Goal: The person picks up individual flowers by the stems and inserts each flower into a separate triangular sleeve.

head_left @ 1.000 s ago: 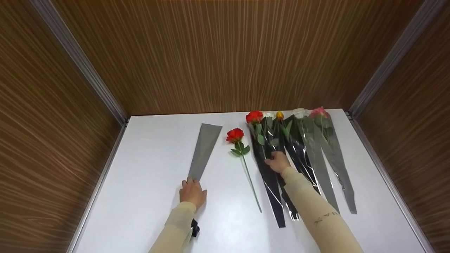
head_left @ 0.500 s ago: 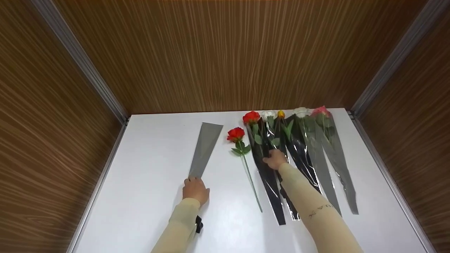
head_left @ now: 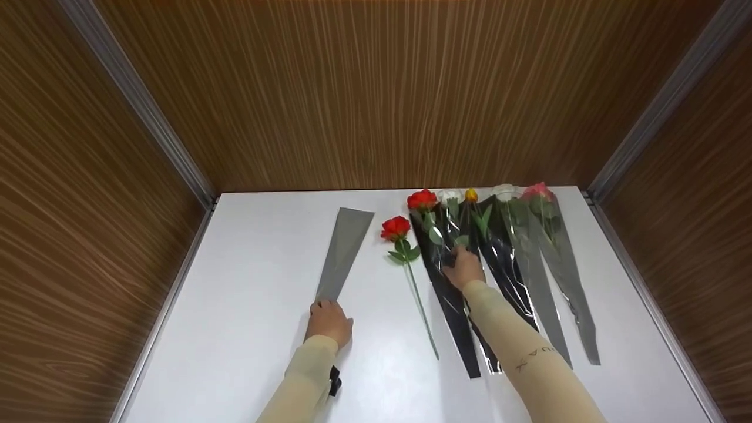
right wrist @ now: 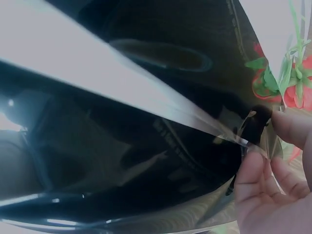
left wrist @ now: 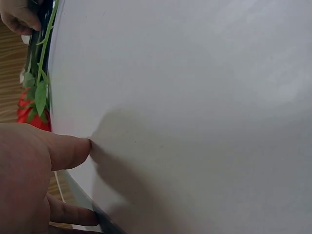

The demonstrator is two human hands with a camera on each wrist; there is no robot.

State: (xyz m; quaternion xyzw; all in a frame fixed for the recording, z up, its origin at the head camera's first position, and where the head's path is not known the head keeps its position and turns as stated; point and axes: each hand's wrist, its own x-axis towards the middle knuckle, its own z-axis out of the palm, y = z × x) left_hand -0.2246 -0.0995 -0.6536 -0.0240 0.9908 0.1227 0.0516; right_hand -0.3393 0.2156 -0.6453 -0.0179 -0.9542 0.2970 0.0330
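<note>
My left hand point(head_left: 330, 323) rests over the narrow lower end of a flat grey flower sleeve point(head_left: 345, 249), with no flower showing in it. In the left wrist view its thumb point(left wrist: 70, 152) is extended, and a finger lies at the sleeve's edge. Over on the right, my right hand point(head_left: 465, 269) pinches the film of a black flower sleeve point(right wrist: 107, 161) between thumb and fingers. A red rose point(head_left: 422, 200) and a white flower point(head_left: 450, 196) show at the tops of the black sleeves there. Between the hands lies an unwrapped red rose point(head_left: 395, 228) with a long green stem.
Beside the right hand lie more wrapped flowers: a yellow one point(head_left: 471, 195), a white one point(head_left: 506, 192) and a pink one point(head_left: 538, 191), in black or grey sleeves. The white table point(head_left: 252, 264) is enclosed by wood-grain panels point(head_left: 376, 94) behind and at both sides.
The wrapped red rose has shifted slightly left, and its black sleeve's lower end slightly right. My left hand has slid a little to the right. The right hand stays among the black sleeves.
</note>
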